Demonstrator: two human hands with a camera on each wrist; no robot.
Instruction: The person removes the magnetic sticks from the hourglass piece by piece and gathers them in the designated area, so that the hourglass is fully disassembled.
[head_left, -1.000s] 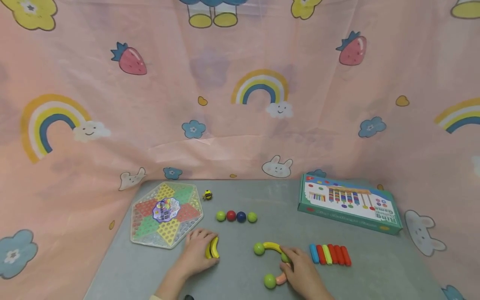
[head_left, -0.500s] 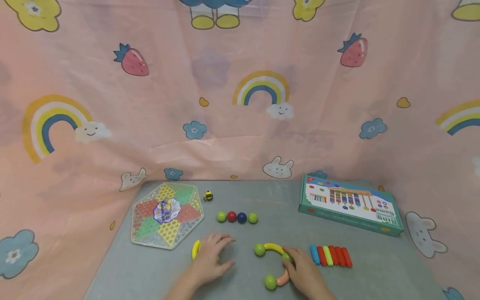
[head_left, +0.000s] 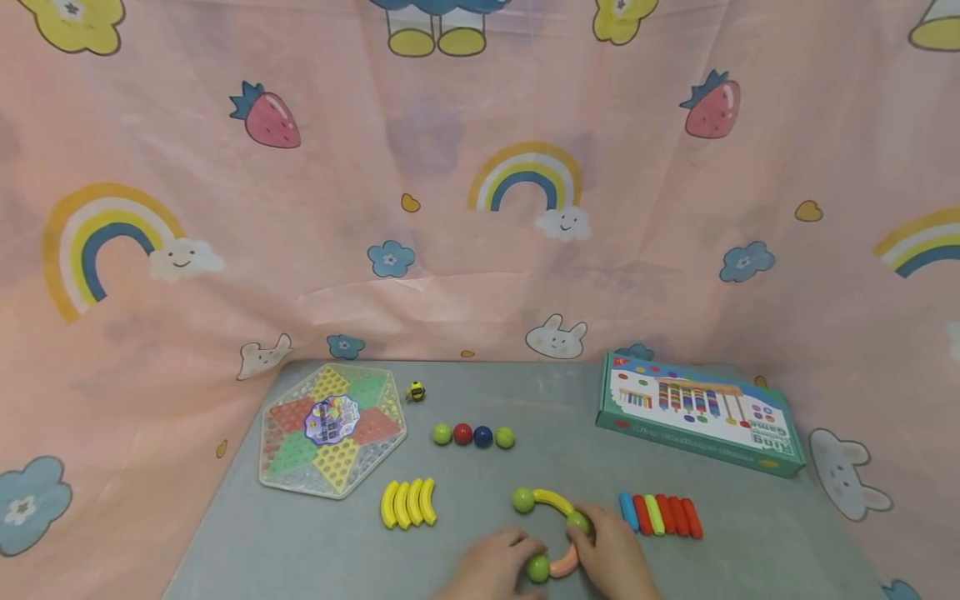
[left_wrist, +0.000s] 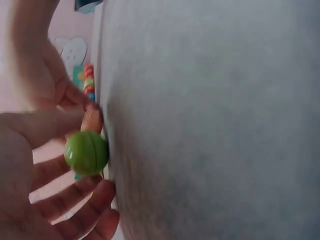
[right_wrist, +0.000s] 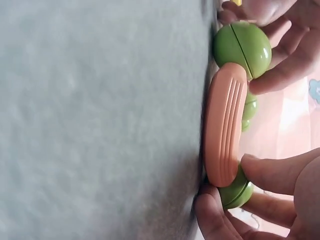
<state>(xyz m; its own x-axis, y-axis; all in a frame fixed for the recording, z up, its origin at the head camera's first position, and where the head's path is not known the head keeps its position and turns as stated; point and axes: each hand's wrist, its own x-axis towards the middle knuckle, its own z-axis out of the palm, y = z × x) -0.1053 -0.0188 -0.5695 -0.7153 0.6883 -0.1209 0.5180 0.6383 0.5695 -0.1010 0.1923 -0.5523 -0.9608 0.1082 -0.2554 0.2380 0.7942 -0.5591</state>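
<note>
On the grey table lies an open curve of toy pieces. A green ball point(head_left: 523, 500) begins it, then a yellow curved stick point(head_left: 553, 500), a second green ball point(head_left: 578, 522), a peach curved stick point(right_wrist: 225, 130) and a third green ball point(left_wrist: 86, 153). My right hand point(head_left: 617, 554) pinches the second ball, where the yellow and peach sticks meet. At the lower end, my left hand point(head_left: 491, 567) has its thumb and fingers round the third ball. Left of the hands, several yellow curved sticks point(head_left: 408, 503) lie in a row.
Red, blue and yellow-green sticks point(head_left: 660, 514) line up at right. Several balls point(head_left: 473, 435) sit in a row behind. A Chinese checkers board point(head_left: 333, 429), small bee figure point(head_left: 416, 391) and green game box point(head_left: 701, 414) stand farther back, before a pink curtain point(head_left: 480, 275).
My left hand has left the yellow curved sticks, uncovering their row, and moved right and nearer to the green ball at the curve's lower end. My right hand stays on its ball.
</note>
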